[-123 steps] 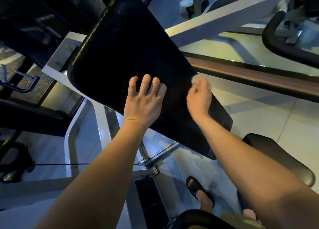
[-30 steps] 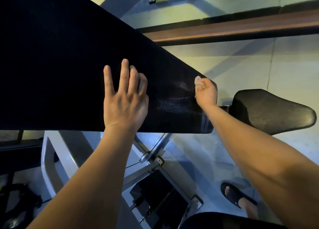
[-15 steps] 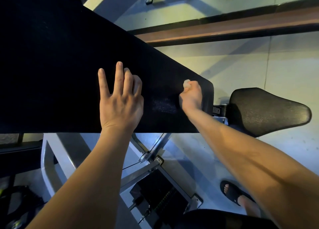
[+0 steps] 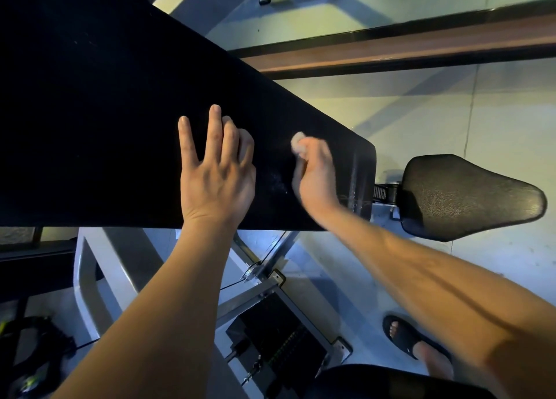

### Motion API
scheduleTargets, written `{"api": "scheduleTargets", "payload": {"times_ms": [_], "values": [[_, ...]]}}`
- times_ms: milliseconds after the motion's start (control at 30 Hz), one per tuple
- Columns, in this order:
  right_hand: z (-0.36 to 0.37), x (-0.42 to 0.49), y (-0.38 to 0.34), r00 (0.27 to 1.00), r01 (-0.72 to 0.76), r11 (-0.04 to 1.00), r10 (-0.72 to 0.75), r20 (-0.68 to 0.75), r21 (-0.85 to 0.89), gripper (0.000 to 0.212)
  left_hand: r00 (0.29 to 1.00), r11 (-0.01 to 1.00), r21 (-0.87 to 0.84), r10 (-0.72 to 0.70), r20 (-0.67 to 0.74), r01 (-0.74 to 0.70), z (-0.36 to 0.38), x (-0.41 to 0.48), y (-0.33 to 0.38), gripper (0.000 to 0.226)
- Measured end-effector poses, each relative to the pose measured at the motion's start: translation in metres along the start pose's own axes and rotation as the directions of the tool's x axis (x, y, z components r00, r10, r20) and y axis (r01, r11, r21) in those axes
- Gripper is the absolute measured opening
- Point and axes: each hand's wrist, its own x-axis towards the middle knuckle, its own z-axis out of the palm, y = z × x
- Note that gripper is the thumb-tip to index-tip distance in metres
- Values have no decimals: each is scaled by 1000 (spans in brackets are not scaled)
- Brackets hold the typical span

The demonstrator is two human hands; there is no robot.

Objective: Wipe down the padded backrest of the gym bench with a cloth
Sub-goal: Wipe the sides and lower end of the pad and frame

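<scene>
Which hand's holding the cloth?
The right hand, gripping the small white wadded cloth on the black padded backrest; the left hand lies flat on it, fingers straight, empty.

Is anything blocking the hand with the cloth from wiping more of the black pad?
Yes. The left hand lies flat on the backrest, right beside the cloth bunched in the right hand. Wiping that way would likely meet it. Nothing else shows on it.

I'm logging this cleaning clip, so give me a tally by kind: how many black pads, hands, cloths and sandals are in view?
Black pads: 2, the backrest and the seat pad
Hands: 2, the left hand flat on the backrest, the right hand gripping the cloth
Cloths: 1, the cloth
Sandals: 1, the sandal
Total: 6
</scene>
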Motion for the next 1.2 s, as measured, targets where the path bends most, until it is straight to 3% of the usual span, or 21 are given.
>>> {"api": "scheduleTargets", "payload": {"times_ms": [67, 133, 200, 267, 367, 433, 567, 600, 633, 733, 800, 867, 967, 1000, 1033, 1067, 1133, 1200], "values": [[-12, -34, -8, 944, 273, 960, -280, 176, 59, 19, 1000, 1000, -12, 1, -1, -1, 0, 1, 0, 49], [-24, -54, 1, 824, 425, 902, -419, 381, 74, 17, 1000, 1000, -8, 5, 10, -5, -1, 0, 0, 48], [-30, -42, 11, 752, 502, 861, -479, 452, 77, 15, 1000, 1000, -11, 3, 6, -3, -1, 0, 0, 47], [-28, -25, 13, 779, 487, 869, -475, 409, 82, 16, 1000, 1000, -20, 3, -5, -3, -1, 0, 1, 45], [-21, -33, -6, 898, 310, 946, -324, 298, 92, 22, 1000, 1000, -22, 0, -4, 0, -1, 0, 1, 46], [-15, -55, -14, 927, 250, 964, -266, 266, 94, 20, 1000, 1000, -21, 0, -1, 0, -1, 0, 1, 46], [-25, -49, -6, 781, 454, 885, -451, 433, 102, 19, 1000, 1000, -23, 8, -3, -8, 0, 0, 1, 47], [-26, -36, -4, 769, 491, 866, -481, 420, 93, 20, 1000, 1000, -19, 8, -4, -9, 0, 0, 1, 48], [-25, -20, -4, 800, 477, 876, -468, 375, 73, 22, 1000, 1000, -16, 11, -4, -11, 0, 0, 1, 49], [-13, 17, -12, 965, 221, 973, -229, 132, 72, 28, 1000, 999, -29, 18, -19, -18, 1, -1, 0, 47], [-8, 5, -18, 965, 228, 966, -241, 106, 119, 30, 1000, 999, -34, 22, -19, -23, 2, -1, 1, 47], [-13, -30, -16, 907, 343, 928, -367, 206, 145, 29, 1000, 999, -37, 18, -25, -19, 3, -1, 0, 46], [-26, -56, -6, 730, 528, 840, -524, 439, 125, 21, 999, 999, -45, 22, -35, -23, 3, -1, 0, 44], [-28, -44, -3, 671, 584, 801, -568, 476, 132, 20, 999, 999, -49, 21, -37, -23, 3, -1, 0, 44], [-26, -27, 0, 656, 610, 780, -596, 462, 139, 20, 999, 998, -53, 20, -38, -22, 3, -1, 0, 44], [-24, -9, 0, 701, 585, 802, -576, 421, 122, 21, 999, 998, -54, 21, -36, -23, 4, 0, 0, 45], [-18, 27, -7, 879, 404, 913, -405, 251, 57, 26, 999, 998, -50, 22, -39, -24, 4, 0, 0, 45], [-14, 29, -17, 951, 263, 962, -271, 146, 73, 29, 999, 999, -43, 25, -46, -27, 4, -1, 0, 44]]}}
